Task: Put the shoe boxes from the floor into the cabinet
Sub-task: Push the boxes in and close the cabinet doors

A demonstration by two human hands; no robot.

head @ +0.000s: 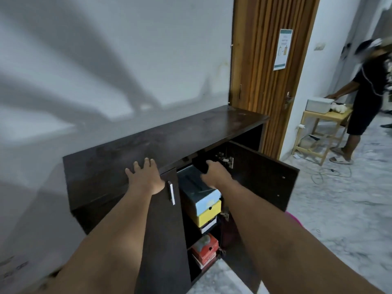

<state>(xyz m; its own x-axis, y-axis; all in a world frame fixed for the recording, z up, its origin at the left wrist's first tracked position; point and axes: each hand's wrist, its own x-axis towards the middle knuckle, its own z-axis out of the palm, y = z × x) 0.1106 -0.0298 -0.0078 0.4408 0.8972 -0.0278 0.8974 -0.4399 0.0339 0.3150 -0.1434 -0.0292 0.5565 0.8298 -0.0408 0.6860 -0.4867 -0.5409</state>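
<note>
My left hand (146, 177) flat on dark brown wooden cabinet (131, 149) top, fingers (135, 167) spread, bracing. My right hand (214, 174) inside open right compartment, curled round small black box (200, 164) at top of stack; cannot tell how firmly gripped. Box sits on grey-lidded pale blue shoe box (199, 187), yellow cardboard shoe box (206, 214) beneath, red shoe boxes (206, 249) on lower shelf. Judgement: push black box level and straight back, square to stack, mind hinge (228, 161) just beside knuckles. No boxes visible on floor
</note>
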